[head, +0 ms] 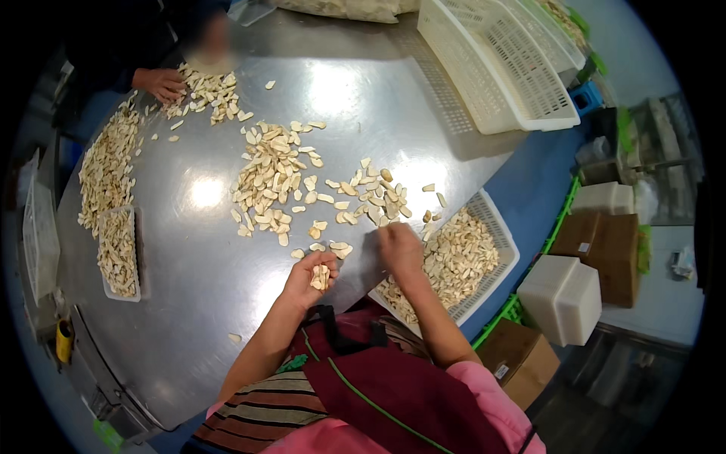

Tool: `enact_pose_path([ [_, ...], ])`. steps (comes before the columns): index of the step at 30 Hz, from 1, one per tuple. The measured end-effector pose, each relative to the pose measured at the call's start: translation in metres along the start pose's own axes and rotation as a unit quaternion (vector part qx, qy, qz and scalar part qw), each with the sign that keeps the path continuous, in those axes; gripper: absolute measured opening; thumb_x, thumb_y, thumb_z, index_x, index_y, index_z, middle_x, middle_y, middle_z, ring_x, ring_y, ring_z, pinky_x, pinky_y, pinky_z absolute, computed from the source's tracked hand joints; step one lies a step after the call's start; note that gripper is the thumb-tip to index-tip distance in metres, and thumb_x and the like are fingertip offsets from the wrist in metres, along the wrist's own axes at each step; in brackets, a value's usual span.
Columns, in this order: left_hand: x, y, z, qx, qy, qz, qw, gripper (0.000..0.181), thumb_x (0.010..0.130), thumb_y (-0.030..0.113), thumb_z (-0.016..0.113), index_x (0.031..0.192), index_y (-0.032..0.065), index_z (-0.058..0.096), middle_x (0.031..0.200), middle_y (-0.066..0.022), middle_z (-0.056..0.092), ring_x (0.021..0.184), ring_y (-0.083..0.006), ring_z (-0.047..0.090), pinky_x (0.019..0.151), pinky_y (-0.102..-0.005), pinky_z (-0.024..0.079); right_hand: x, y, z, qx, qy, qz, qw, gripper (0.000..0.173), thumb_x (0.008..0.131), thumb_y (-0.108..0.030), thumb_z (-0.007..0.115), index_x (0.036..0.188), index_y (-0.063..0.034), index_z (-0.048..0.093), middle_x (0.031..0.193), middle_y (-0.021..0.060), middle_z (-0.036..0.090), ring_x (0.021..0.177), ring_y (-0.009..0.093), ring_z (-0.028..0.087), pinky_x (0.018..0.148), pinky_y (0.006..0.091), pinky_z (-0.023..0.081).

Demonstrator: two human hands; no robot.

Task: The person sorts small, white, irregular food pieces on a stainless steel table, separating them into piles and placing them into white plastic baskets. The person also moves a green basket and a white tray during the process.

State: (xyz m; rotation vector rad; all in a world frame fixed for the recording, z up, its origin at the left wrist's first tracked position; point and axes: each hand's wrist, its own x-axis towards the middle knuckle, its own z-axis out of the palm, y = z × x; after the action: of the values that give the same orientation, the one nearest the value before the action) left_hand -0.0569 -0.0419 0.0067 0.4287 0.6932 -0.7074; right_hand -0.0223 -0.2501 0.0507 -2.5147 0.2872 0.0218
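My left hand (309, 281), palm up with curled fingers, holds several pale dried slices (320, 277) above the metal table's near edge. My right hand (399, 249) is lowered at the near side of a small group of slices (379, 196); its fingertips are blurred, so whether they grip a slice cannot be told. A larger heap of slices (266, 176) lies on the table beyond my left hand. Under my right forearm, a white perforated plastic basket (505, 258) holds many slices. A few loose slices (340, 248) lie between my hands.
A co-worker's hand (161, 84) touches slices at the upper left. A long heap (108, 164) and a filled plastic tray (136, 255) lie left on the metal table (193, 272). A large white crate (482, 85) stands at the upper right. Cardboard boxes (595, 249) stand beyond the right edge.
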Motion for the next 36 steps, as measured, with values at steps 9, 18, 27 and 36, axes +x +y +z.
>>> enact_pose_path([
  [9,0.001,0.0,-0.01,0.029,-0.047,-0.051,0.997,0.027,0.092,0.025,0.049,0.089,0.0007,0.06,0.071,-0.0063,0.058,0.059,-0.0171,0.055,0.046,-0.024,0.042,0.042,0.043,-0.023,0.115,0.083,0.121,0.982,0.032,0.082,-0.03,0.06,0.086,0.0018,0.065,0.077,0.0182,0.065,0.067,0.029,0.062,0.065,0.0368,0.049],
  [18,-0.012,-0.007,0.019,-0.032,0.08,-0.042,0.995,0.022,0.09,0.02,0.052,0.092,-0.0002,0.06,0.076,-0.0084,0.059,0.063,-0.0185,0.058,0.05,-0.0252,0.049,0.024,0.029,-0.002,-0.031,0.025,0.074,0.996,0.026,0.079,-0.027,0.063,0.089,-0.003,0.063,0.089,0.0152,0.064,0.082,0.03,0.062,0.073,0.0375,0.048],
  [27,-0.016,-0.004,0.003,0.095,0.012,-0.067,0.993,0.021,0.093,0.022,0.048,0.095,0.0023,0.054,0.062,0.0002,0.048,0.044,-0.0092,0.041,0.035,-0.0199,0.028,0.014,0.022,0.015,0.145,0.029,0.029,0.989,0.02,0.082,-0.02,0.062,0.093,-0.0035,0.064,0.088,0.0145,0.063,0.082,0.029,0.062,0.076,0.0355,0.048],
  [36,-0.022,0.001,-0.004,0.203,0.052,-0.045,0.977,0.023,0.092,0.023,0.048,0.095,0.0002,0.052,0.055,0.0003,0.044,0.042,-0.0091,0.039,0.035,-0.021,0.027,0.056,0.08,-0.044,-0.086,0.126,0.2,0.968,0.03,0.082,-0.025,0.062,0.087,0.0054,0.061,0.081,0.0181,0.063,0.073,0.03,0.062,0.069,0.0394,0.048],
])
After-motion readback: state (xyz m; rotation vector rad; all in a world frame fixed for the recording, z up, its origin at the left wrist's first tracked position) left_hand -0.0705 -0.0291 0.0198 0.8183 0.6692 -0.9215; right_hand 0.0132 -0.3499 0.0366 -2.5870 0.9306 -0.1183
